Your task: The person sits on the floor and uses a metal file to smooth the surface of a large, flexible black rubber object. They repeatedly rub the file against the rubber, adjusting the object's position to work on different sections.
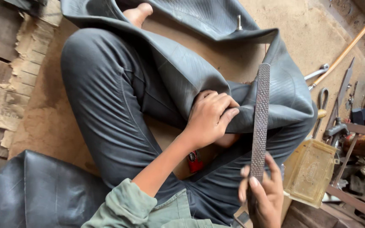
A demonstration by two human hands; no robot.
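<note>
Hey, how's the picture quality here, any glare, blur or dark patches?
Head view: soft, even daylight, no hard glare; the rasp, left hand and inner tube are sharp; the right hand at the bottom edge looks slightly soft; the tool clutter at right sits dimmer.

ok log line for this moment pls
left hand pinching inner tube on knee | right hand holding rasp upright, off tube

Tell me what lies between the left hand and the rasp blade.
In the head view, only a fold of the black inner tube lies between the left hand and the rasp, draped over the knee.
</note>
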